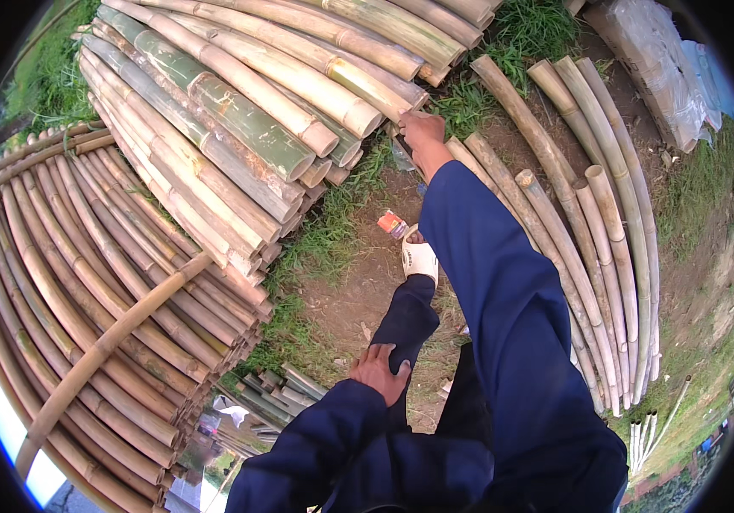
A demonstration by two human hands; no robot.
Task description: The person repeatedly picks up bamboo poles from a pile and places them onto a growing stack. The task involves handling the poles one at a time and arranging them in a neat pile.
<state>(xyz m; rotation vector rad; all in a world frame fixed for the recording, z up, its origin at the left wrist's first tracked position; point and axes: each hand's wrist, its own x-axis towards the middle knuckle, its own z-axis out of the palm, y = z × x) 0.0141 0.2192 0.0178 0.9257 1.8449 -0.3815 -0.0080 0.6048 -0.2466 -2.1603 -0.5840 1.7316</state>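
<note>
My right arm, in a dark blue sleeve, reaches forward to the end of the big bamboo stack. My right hand point(424, 139) is closed at the cut end of a light bamboo pole point(387, 101); its palm side and some fingertips are hidden. Beside that pole lie thicker ones, among them a green bamboo pole point(252, 126). Lower down, my left hand point(381, 369) lies on my dark trouser leg point(407, 321) with its fingers spread, holding nothing. A white shoe point(419, 257) is on the foot below.
Left of me, more bamboo poles point(111, 282) are piled under a crosswise pole point(115, 342). Several loose bamboo poles point(610, 231) lie on the ground at right. A plastic-wrapped bundle point(653, 68) sits at far right. Near my shoe lies an orange packet point(391, 223) on dirt and grass.
</note>
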